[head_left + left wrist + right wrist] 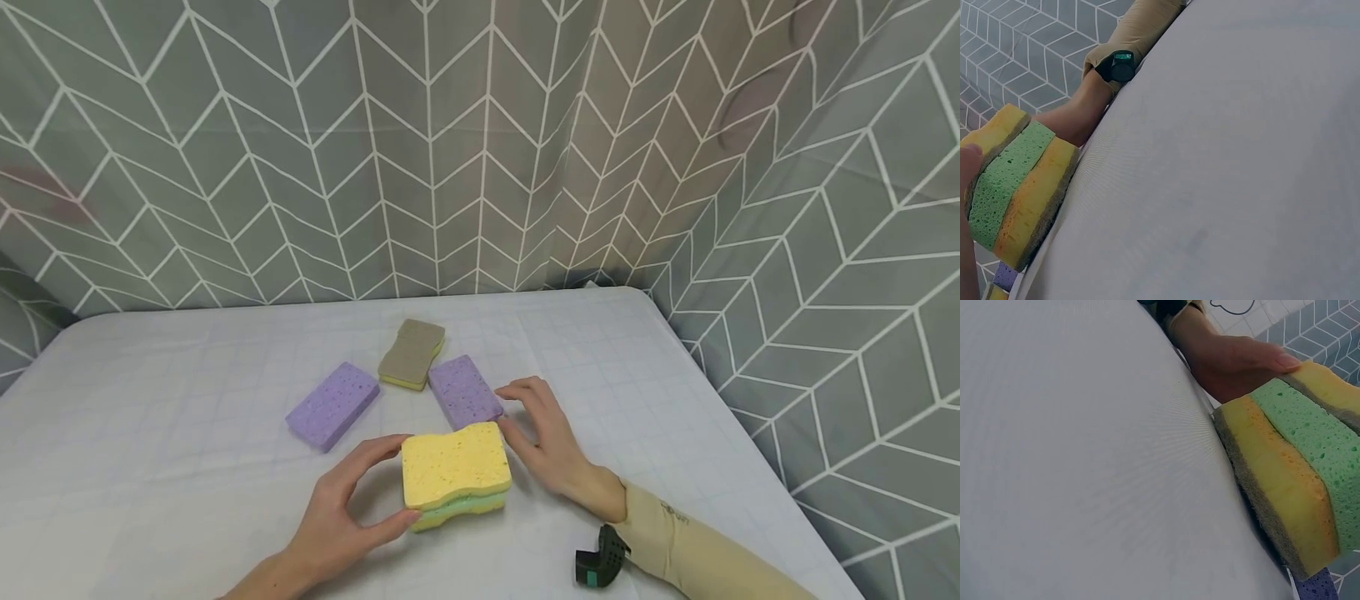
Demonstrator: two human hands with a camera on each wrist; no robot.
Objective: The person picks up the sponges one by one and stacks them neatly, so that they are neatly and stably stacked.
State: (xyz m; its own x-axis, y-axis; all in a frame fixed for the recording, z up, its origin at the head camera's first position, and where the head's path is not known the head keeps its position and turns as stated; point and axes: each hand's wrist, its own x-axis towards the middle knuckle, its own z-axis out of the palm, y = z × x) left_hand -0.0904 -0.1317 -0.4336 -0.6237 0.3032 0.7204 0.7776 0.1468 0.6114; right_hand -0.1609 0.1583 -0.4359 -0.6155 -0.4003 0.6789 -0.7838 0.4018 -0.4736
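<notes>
Nearest the back edge of the white tabletop, one sponge is grey over yellow; farther from it, the two pitted sponges are purple; the top sponge is yellow, the middle sponge green; the curtain is grey with white chevrons.

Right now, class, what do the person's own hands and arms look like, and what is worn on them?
Both the left hand and right hand are ungloved. The right sleeve is beige with a small dark marking near its cuff; beside it sits a black wrist device with a green panel. On the left, a dark wrist item shows only partly, cut off by the picture's edge.
</notes>
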